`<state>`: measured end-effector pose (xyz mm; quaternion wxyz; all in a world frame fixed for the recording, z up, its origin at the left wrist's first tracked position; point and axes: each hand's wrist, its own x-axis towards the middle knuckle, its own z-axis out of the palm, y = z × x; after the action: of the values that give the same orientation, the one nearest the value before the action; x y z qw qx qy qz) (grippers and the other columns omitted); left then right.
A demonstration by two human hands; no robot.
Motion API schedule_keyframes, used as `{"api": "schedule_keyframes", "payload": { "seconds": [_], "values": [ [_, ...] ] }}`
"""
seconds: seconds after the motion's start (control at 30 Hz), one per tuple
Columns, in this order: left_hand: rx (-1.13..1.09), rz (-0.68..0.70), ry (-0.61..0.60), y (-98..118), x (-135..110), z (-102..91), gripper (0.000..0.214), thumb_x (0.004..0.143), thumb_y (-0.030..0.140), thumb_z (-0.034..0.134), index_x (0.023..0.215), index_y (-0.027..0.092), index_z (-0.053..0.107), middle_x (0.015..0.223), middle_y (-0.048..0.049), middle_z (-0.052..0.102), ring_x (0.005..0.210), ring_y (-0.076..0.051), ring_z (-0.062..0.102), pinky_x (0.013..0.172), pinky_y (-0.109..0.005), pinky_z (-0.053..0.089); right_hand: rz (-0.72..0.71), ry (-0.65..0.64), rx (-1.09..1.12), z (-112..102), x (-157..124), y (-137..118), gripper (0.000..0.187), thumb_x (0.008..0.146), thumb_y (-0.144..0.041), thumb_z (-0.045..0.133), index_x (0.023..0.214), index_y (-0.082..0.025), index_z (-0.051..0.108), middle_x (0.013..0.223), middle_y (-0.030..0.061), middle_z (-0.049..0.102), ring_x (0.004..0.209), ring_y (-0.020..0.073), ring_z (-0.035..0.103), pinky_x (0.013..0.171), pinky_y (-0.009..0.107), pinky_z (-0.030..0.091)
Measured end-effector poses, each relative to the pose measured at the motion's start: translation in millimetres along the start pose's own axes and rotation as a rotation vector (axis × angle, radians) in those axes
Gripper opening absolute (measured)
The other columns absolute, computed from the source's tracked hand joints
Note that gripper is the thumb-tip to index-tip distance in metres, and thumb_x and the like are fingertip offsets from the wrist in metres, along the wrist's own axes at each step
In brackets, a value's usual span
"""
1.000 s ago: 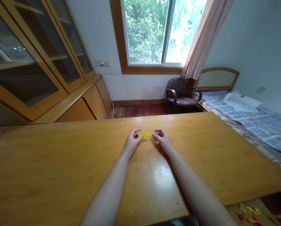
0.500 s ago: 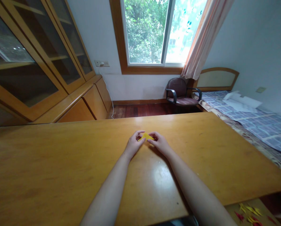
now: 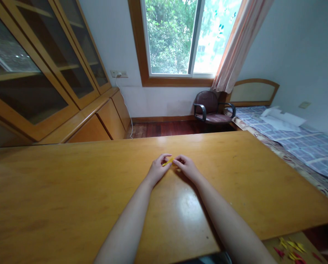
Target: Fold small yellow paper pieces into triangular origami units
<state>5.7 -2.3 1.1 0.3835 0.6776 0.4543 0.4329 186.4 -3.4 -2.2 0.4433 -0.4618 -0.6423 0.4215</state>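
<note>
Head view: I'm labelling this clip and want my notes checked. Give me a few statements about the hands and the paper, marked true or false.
1. The left hand and right hand both pinch the small paper piece. True.
2. The paper piece is blue. False: it is yellow.
3. A dark chair stands below the window. True.
4. The folded pieces at lower right lie on the wooden table. False: they lie on a lower surface, off the table.

Glossy varnished wood table (image 3: 70, 190) (smooth), matt yellow paper (image 3: 168, 160).
</note>
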Motion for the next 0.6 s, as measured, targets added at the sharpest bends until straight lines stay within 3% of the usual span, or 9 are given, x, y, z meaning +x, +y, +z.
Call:
{"api": "schedule_keyframes", "payload": {
  "seconds": [0.6],
  "values": [
    [0.001, -0.023, 0.000, 0.0, -0.8, -0.9, 0.027, 0.080, 0.030, 0.064, 0.106, 0.021, 0.068, 0.088, -0.0015, 0.065, 0.084, -0.015, 0.063, 0.077, -0.024, 0.050, 0.015, 0.039, 0.020, -2.2, -0.3, -2.0, 0.028, 0.084, -0.044, 0.059, 0.077, -0.018, 0.064, 0.069, -0.0009, 0.059, 0.065, 0.0142, 0.052, 0.062, 0.026, 0.040]
  ]
}}
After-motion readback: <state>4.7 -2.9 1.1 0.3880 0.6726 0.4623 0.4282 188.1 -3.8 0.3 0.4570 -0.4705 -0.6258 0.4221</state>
